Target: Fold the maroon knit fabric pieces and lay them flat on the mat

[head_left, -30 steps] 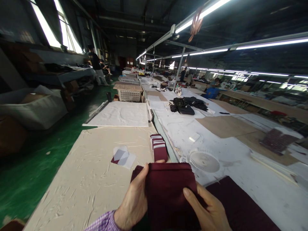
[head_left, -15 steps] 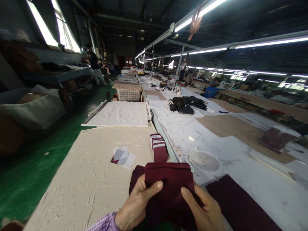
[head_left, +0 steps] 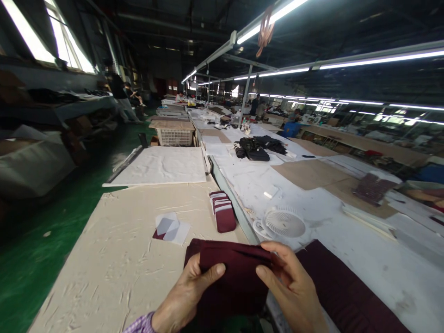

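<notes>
Between my hands hangs a folded maroon piece of fabric (head_left: pixel 232 282). My left hand (head_left: pixel 189 289) pinches its left side, thumb on the near face and fingers hidden behind. At the upper right corner my right hand (head_left: pixel 289 282) grips the cloth, its thumb in front and its index finger along the top edge. More maroon cloth shows just behind the held piece. Beyond it lies a fanned stack of maroon and pale cut pieces (head_left: pixel 225 216). Left of that stack, several pale grey pieces (head_left: pixel 171 227) overlap a maroon one.
A cream-covered table (head_left: pixel 114 245) is at left, a white-covered table (head_left: pixel 367 249) at right. On the white one are a white fan (head_left: pixel 285 222), dark maroon cloth (head_left: pixel 347 291) and a black garment pile (head_left: pixel 258 148). A plastic crate (head_left: pixel 175 134) stands farther back; people are in the distance.
My right index finger has come up onto the fabric's top edge, and that edge now sits lower and folds slightly. The whole view has shifted a little to the right.
</notes>
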`<state>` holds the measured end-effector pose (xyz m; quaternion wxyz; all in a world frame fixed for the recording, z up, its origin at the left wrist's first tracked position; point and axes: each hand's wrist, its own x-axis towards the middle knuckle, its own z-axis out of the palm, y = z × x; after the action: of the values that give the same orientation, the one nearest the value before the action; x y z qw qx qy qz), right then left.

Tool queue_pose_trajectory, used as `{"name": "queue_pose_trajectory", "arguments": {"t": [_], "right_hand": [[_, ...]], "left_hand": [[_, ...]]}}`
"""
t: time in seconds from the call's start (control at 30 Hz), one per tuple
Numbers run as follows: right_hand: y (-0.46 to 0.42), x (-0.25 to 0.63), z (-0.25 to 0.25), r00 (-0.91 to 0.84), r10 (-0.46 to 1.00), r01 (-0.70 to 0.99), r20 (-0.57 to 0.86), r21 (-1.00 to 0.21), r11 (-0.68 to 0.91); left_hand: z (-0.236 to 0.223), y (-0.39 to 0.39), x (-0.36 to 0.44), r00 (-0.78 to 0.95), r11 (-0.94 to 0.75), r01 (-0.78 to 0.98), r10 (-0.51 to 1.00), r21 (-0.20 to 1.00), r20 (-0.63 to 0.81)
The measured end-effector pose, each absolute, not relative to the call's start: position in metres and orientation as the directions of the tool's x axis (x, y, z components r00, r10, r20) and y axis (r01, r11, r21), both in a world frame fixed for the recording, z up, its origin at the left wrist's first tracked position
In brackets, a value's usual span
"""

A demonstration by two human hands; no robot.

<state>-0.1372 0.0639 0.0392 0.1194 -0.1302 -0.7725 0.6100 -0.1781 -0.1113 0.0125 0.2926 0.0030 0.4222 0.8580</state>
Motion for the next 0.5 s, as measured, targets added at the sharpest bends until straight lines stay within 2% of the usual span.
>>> {"name": "queue_pose_trajectory", "arguments": {"t": [0.17,0.27,0.4,0.5], "right_hand": [[0.059,-0.136,0.03,-0.963,0.267,0.004,0.044,-0.984,0.178],[0.054,-0.136,0.028,-0.992,0.116,-0.022,0.04,-0.988,0.155],[0.051,-0.137,0.033,-0.987,-0.152,0.016,-0.052,-0.973,0.231],[0.051,-0.137,0.038,-0.965,-0.238,0.029,-0.108,-0.949,0.315]], "left_hand": [[0.014,-0.116,-0.179,-0.847,-0.478,-0.469,0.483,0.743,-0.224],[0.012,-0.117,-0.18,-0.875,-0.515,-0.433,0.439,0.74,-0.206],[0.01,-0.115,-0.181,-0.892,-0.565,-0.419,0.403,0.71,-0.205],[0.012,-0.116,-0.183,-0.901,-0.583,-0.409,0.379,0.702,-0.211]]}}
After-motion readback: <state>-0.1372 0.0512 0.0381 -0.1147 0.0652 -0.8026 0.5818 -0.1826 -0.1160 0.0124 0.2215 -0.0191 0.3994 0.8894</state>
